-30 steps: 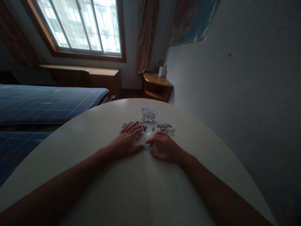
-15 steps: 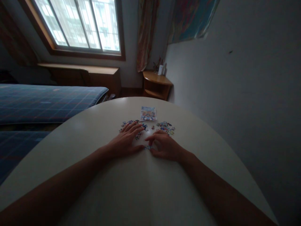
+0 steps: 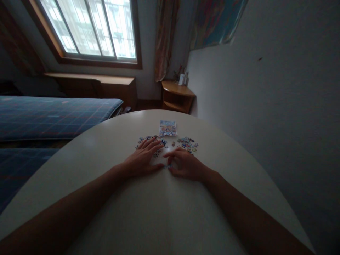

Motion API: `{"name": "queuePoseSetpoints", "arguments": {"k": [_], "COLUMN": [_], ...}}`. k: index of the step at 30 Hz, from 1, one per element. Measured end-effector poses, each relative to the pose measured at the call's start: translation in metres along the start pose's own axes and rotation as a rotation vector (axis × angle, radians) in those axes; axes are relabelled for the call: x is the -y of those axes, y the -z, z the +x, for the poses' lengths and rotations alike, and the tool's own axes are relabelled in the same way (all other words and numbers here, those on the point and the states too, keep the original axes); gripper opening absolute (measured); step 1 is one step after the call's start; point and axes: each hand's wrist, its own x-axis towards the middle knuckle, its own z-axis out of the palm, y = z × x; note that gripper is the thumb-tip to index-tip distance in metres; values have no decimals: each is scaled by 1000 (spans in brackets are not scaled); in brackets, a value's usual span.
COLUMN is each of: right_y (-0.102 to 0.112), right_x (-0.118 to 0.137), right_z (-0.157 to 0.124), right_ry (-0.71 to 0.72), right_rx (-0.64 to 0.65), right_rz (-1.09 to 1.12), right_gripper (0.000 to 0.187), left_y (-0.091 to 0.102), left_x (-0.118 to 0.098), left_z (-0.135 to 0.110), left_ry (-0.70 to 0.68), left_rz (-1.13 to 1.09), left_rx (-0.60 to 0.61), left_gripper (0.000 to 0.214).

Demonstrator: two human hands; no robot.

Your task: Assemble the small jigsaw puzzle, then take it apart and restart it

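My left hand [image 3: 143,157] lies with its fingers spread over the near edge of a pile of jigsaw pieces [image 3: 145,139], covering part of it. Its thumb tip rests against a few small light-blue jigsaw pieces [image 3: 166,166] on the table. From the other side, my right hand [image 3: 186,163] has its fingers bent, with thumb and fingertips closed on the right end of those blue pieces. How they fit together is too small to tell. Beyond the right hand sits a second pile of jigsaw pieces [image 3: 188,143].
A small picture card [image 3: 168,128] lies behind the piles on the round white table [image 3: 164,212]. One loose piece [image 3: 173,143] sits between the piles. Past the table are a plaid mattress [image 3: 53,118] on the left and a wooden corner shelf [image 3: 177,88].
Both hands stay in nearly the same place. The right thumb and fingertips have shifted very slightly left at the blue pieces.
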Motion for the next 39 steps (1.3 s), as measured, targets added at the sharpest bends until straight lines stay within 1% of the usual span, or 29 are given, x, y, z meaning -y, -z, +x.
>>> {"name": "queuePoseSetpoints", "arguments": {"k": [4, 9, 14, 18, 24, 30, 39], "right_y": [1, 6, 10, 10, 5, 3, 4], "right_x": [0, 0, 4, 5, 1, 1, 2], "right_z": [1, 0, 2, 3, 2, 2, 0], "right_ry": [-3, -38, -97, -121, -66, -5, 112], "right_rx": [0, 7, 82, 99, 53, 28, 15], "right_rz": [-60, -202, -207, -173, -155, -201, -286], "right_gripper": [41, 22, 12, 13, 14, 14, 9], "left_y": [1, 1, 1, 0, 0, 0, -1], "left_x": [0, -2, -2, -1, -1, -1, 0], "left_z": [0, 0, 0, 1, 1, 2, 0], "left_ry": [-2, 8, 4, 6, 13, 18, 5], "left_rz": [-2, -3, 6, 5, 27, 42, 0], "left_rx": [-5, 9, 1, 8, 18, 38, 7], "left_gripper": [69, 71, 70, 70, 69, 64, 64]}}
